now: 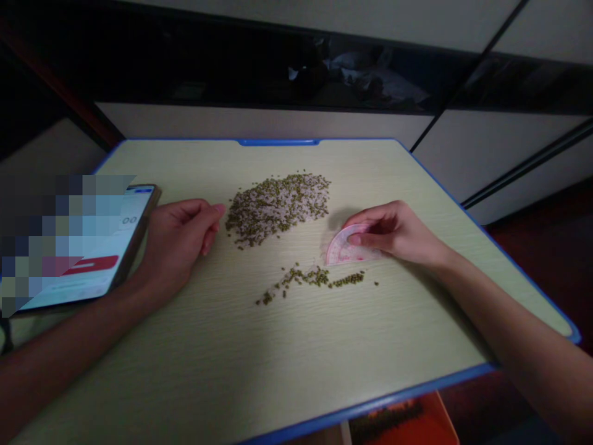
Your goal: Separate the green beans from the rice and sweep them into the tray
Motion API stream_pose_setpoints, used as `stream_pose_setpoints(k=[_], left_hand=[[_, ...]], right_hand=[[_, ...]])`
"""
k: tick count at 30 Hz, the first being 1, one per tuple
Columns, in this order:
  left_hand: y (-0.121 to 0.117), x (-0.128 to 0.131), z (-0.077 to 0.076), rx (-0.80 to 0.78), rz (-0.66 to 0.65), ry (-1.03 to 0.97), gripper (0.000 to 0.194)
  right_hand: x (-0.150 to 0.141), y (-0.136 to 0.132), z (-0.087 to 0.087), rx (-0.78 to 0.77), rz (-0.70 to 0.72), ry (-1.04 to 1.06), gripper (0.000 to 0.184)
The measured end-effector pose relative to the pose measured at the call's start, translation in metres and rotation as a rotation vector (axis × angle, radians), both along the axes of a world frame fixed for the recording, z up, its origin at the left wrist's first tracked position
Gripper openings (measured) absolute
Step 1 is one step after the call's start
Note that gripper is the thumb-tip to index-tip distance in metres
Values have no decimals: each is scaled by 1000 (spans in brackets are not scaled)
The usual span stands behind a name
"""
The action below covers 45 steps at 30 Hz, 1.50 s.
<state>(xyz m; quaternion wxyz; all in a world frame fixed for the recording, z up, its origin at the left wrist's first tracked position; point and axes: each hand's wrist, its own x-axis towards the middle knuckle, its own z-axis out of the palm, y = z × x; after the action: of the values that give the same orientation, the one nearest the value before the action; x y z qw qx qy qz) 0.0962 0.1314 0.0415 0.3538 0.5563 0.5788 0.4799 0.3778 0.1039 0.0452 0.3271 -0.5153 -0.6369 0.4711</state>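
My right hand [396, 233] pinches a clear protractor [343, 247] with pink-red markings, its straight edge down near the table. Just below it lies a thin, broken line of green beans [319, 277], probably mung beans, with some pale grains among them. Further back is a larger pile of green beans mixed with pale rice-like grains [282, 204]. Close to the left end of that pile rests my left hand [185, 228], its fingers curled in and the thumb against them. Nothing shows in it.
A lit tablet or phone [99, 247], partly pixelated, lies left beside my left forearm. The pale table [208, 371] has a blue rim. Behind it stands a cabinet front [194, 120] with a dark glossy band. An orange thing [426, 423] shows below the table's front edge.
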Motion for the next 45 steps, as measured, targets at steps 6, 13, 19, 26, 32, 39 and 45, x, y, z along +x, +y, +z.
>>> stream_pose_setpoints(k=[6, 13, 19, 26, 32, 39, 45], left_hand=[[1, -1, -1, 23, -17, 32, 31], [2, -4, -2, 17, -4, 28, 31], [0, -2, 0, -1, -14, 28, 32], [0, -4, -1, -3, -10, 63, 32], [0, -2, 0, 8, -18, 37, 33], [-1, -2, 1, 0, -5, 43, 32], [-1, 0, 2, 1, -7, 35, 32]], right_hand=[[1, 0, -2, 17, 43, -27, 21], [3, -1, 0, -7, 92, 12, 16], [0, -3, 1, -2, 95, 37, 14], [0, -2, 2, 7, 47, 1, 16], [0, -2, 3, -2, 39, 33, 15], [-3, -4, 1, 6, 71, 28, 16], [-1, -2, 1, 32, 44, -26, 19]])
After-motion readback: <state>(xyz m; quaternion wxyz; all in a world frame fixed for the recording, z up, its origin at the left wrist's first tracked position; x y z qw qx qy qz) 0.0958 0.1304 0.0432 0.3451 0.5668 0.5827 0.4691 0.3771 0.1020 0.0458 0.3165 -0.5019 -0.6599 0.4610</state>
